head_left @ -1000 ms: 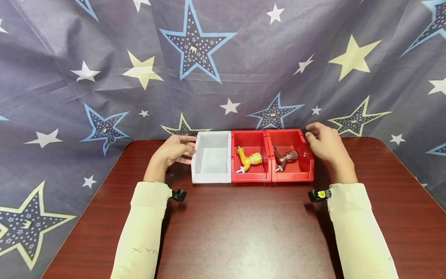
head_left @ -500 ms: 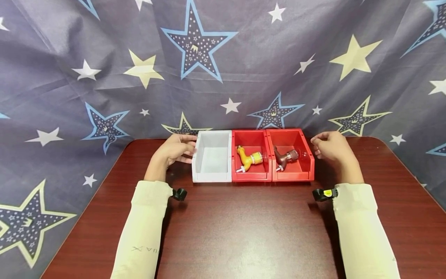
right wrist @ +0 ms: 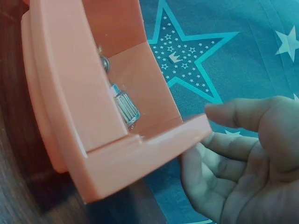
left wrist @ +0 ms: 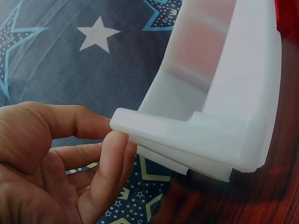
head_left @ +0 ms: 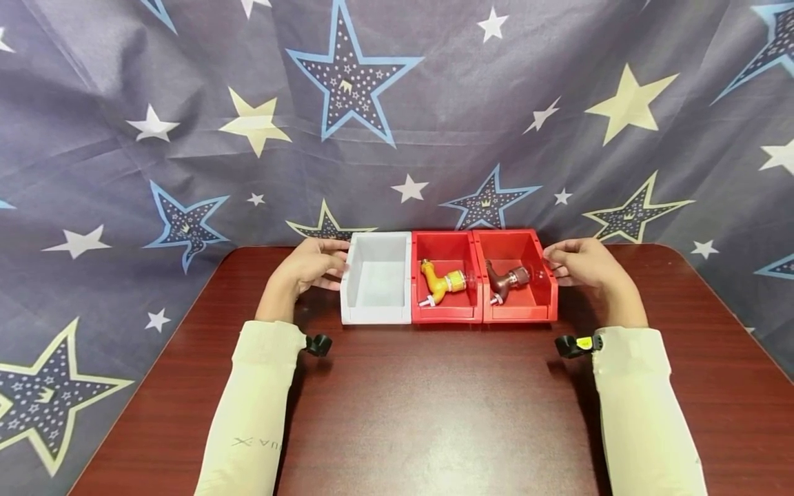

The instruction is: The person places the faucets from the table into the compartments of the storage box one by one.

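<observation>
Three storage bins stand side by side in a row: a white bin (head_left: pixel 376 315), a red bin (head_left: pixel 446 315) and an orange-red bin (head_left: pixel 520 314). A yellow tap (head_left: pixel 443 284) lies in the middle bin and a dark brown tap (head_left: pixel 505 284) in the right one. My left hand (head_left: pixel 310 265) has its fingertips against the outer side of the white bin; the left wrist view shows them at the rim's corner (left wrist: pixel 124 120). On the opposite end, my right hand (head_left: pixel 586 263) touches the orange-red bin's outer side, fingers extended and thumb by the rim (right wrist: pixel 198 129).
The bins sit at the back of a dark red-brown table (head_left: pixel 434 413), close to a grey star-printed cloth (head_left: pixel 372 172). Each wrist wears a black strap-mounted device (head_left: pixel 318 345). Nothing stands between the bins and the front of the table.
My right hand first drew back from the orange-red bin's side and lowered, then came back left to touch it. My left hand and the bins have barely moved.
</observation>
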`<state>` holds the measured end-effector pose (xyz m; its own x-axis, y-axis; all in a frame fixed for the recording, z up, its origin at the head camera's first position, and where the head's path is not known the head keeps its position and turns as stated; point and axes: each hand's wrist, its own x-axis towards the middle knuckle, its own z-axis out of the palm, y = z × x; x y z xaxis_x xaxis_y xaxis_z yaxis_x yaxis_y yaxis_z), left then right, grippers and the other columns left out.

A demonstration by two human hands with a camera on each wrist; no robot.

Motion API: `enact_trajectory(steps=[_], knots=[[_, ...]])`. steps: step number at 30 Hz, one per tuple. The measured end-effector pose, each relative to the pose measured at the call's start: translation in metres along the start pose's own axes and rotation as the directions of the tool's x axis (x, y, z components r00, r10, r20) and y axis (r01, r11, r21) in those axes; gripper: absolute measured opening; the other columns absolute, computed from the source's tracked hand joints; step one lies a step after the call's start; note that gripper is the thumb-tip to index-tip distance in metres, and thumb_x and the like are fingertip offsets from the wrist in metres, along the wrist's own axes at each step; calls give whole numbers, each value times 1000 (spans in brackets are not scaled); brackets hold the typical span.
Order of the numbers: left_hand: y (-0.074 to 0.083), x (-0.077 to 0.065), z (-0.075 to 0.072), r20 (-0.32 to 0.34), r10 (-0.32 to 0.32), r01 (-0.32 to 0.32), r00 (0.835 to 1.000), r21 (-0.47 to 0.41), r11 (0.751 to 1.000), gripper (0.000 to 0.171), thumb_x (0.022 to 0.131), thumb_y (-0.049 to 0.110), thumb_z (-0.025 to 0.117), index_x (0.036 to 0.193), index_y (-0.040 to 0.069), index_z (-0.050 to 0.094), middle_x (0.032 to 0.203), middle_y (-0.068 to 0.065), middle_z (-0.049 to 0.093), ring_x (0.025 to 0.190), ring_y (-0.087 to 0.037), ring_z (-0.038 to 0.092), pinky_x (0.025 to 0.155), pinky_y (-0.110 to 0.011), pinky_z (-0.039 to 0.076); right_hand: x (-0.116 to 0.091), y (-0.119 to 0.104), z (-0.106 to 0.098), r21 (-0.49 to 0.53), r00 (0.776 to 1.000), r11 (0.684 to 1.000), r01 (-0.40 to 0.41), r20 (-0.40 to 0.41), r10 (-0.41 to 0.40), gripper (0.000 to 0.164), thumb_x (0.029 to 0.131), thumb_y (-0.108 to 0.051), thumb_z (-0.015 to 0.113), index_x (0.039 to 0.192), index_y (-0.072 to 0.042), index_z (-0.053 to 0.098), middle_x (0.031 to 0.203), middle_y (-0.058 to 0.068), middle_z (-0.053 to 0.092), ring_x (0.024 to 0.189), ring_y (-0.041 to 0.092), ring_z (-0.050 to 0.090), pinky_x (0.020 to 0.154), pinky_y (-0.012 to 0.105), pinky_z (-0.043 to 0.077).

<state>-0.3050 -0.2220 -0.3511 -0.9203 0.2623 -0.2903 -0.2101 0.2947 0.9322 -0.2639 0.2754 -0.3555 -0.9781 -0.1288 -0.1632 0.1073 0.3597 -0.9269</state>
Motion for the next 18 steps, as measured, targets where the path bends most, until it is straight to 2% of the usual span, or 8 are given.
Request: enact_trajectory(steps=[4,10,18], knots=[[-1,1,0,-1,2,-2,1000,11,1000,64,92,-6,61,153,2,44,143,-26,53,89,-23,69,71,-36,63,0,2,-1,68,999,998,-4,35,2,43,105,-6,51,139,19,42,86,-5,68,73,5,64,74,27,62],[-1,1,0,-4,3,-3,1000,13,1000,63,92,-6,60,153,1,44,143,-26,53,95,-28,68,71,-37,64,0,4,-2,79,997,997,-1,73,-5,48,102,-3,52,144,15,38,92,-1,69,77,8,67,78,28,62],[0,0,2,0,9,-9,1000,20,1000,63,92,-6,60,153,1,43,144,-27,52,94,-26,69,73,-37,63,0,7,-3,81,997,997,-5,74,-1,53,98,2,54,147,11,36,98,5,68,82,13,66,78,30,62]])
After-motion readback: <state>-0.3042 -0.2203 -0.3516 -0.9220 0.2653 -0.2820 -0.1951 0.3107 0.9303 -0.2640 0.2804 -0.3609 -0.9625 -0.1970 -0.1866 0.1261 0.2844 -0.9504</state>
